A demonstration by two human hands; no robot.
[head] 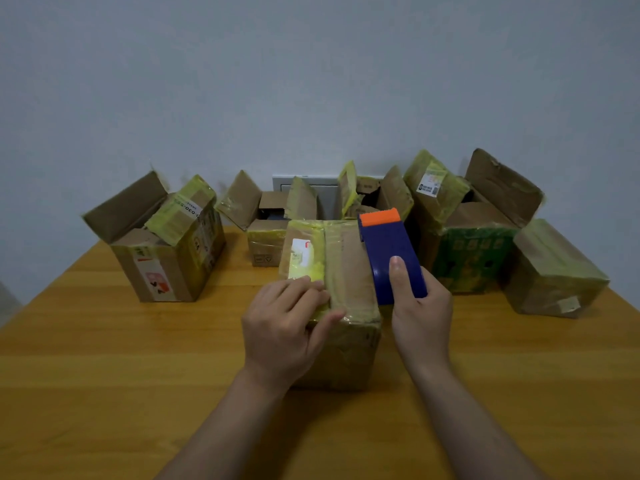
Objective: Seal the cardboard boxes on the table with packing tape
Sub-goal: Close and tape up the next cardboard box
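Head view, nearest me: my left hand [287, 323] lies on the near top edge of the centre box [346, 265], fingers almost straight, pressing yellowish tape down over the closed flaps. Just right of that box, my right hand [420, 306] is wrapped round the blue tape dispenser [391, 251], its orange toothed end tipped up past the box's far right corner.

The risk I see is pulling the dispenser while my left hand eases off. The tape end could peel back, or the box could skid on the smooth wood. A skewed pull would wrinkle the strip or take it off the seam.

The table [104, 375] is glossy orange-brown wood. Beyond the centre box stand four boxes with flaps up: the left open box [162, 258], two small open boxes [266, 230] directly behind, and the green open box [474, 251] to the right. Further right sits a closed box [554, 271]. Behind it all is a plain grey wall [311, 81] with a pale panel [304, 188].
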